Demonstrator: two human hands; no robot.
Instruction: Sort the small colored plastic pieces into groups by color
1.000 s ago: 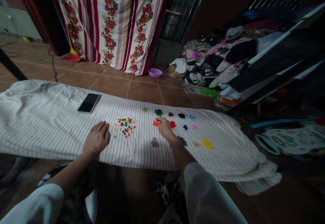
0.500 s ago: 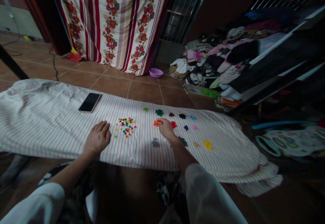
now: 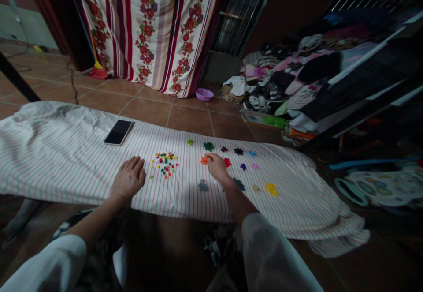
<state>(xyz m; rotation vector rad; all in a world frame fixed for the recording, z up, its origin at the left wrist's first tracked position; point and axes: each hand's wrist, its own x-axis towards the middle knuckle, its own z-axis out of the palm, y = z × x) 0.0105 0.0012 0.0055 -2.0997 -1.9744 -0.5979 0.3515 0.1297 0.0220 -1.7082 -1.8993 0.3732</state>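
Observation:
My left hand lies flat on the striped cloth, fingers stretched out, holding nothing. Just right of it is a loose mix of small coloured pieces, too small to name. My right hand is pinched at the edge of an orange pile; anything between its fingertips is hidden. Around it lie single-colour piles: dark green, lime, grey, red, black, dark blue, pink, beige and yellow.
A phone rests on the striped cloth at the left. Beyond stand a floral curtain, a broom and a purple basin on the tiled floor. Heaped clothes fill the right background.
The whole view has shifted very slightly. Both hands stay in place, the left flat on the cloth and the right pinched at the orange pile.

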